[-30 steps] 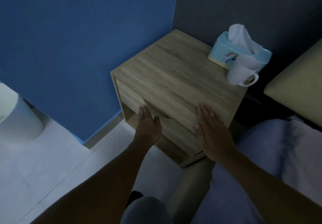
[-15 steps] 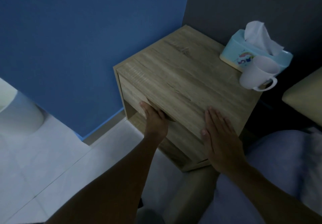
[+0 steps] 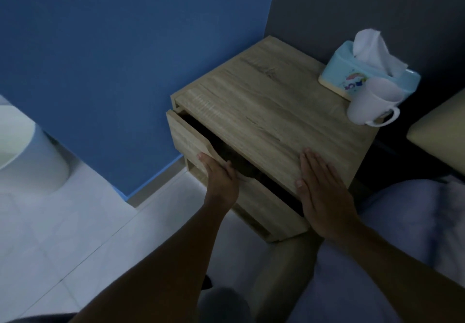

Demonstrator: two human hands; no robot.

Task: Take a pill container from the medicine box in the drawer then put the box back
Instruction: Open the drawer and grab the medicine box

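Note:
A wooden bedside cabinet [image 3: 271, 111] stands in the corner. Its drawer [image 3: 186, 136] is pulled out a little, and a dark gap shows along its top edge. My left hand [image 3: 221, 179] grips the top edge of the drawer front, fingers curled into the gap. Flat on the cabinet's near right corner lies my right hand [image 3: 324, 194], fingers together and holding nothing. The inside of the drawer is too dark to see; no medicine box or pill container shows.
A light blue tissue box [image 3: 362, 76] and a white mug [image 3: 372, 104] stand at the cabinet's back right. A white bin [image 3: 27, 156] is on the tiled floor at left. Blue wall behind, bed [image 3: 432, 134] edge at right, my lap below.
My left hand closed on the drawer front and pulled it out a little, opening a dark gap. My right hand stayed pressed on the cabinet top.

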